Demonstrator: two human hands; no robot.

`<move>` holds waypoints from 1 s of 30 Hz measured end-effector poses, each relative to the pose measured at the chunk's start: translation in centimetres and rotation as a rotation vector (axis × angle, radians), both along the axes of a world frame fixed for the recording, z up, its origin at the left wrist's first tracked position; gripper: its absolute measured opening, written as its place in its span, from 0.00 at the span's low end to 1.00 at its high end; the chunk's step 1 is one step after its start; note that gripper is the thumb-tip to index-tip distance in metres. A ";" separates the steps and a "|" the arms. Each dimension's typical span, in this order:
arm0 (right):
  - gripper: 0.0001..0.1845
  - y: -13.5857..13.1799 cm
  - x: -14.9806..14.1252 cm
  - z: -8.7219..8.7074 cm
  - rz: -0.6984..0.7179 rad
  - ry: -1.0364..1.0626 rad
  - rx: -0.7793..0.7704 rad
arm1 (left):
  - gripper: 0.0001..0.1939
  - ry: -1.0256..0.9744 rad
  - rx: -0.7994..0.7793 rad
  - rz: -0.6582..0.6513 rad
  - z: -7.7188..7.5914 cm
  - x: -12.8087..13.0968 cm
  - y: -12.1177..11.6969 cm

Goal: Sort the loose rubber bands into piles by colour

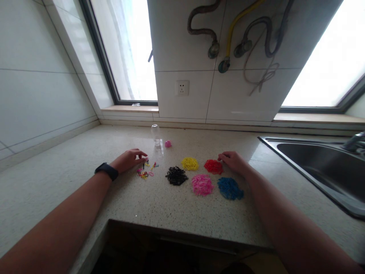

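My left hand (129,159), with a black band on its wrist, rests on the speckled counter (85,163) with its fingertips pinched over a small scatter of mixed coloured bands (146,171). My right hand (233,160) lies with curled fingers touching the right side of the red pile (213,166). Sorted piles lie between my hands: yellow (190,163), black (176,176), pink (202,185) and blue (230,188).
A clear upturned bottle (155,135) and a pink cap (168,143) stand behind the piles. A steel sink (322,163) is sunk into the counter at the right. A dark gap (171,247) opens under the front edge. Hoses and a socket (182,88) hang on the tiled wall.
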State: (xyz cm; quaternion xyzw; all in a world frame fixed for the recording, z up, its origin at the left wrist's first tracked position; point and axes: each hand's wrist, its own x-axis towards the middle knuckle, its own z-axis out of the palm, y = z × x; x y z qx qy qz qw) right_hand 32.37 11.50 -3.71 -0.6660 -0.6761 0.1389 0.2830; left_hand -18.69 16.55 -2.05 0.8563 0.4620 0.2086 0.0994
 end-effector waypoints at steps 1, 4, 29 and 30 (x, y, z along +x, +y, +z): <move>0.23 0.0 0.0 0.0 0.002 -0.003 0.000 | 0.20 0.001 -0.002 -0.006 0.0 0.1 0.0; 0.23 0.0 0.0 0.1 0.003 -0.012 0.000 | 0.18 -0.002 -0.008 -0.018 0.0 0.3 -0.1; 0.19 -0.5 -0.6 0.7 0.004 -0.030 0.000 | 0.14 -0.691 -0.490 -0.141 4.4 10.1 -6.6; 0.19 -0.5 -0.7 0.8 0.001 -0.032 -0.001 | 0.14 -0.716 -0.520 -0.158 4.6 10.7 -7.1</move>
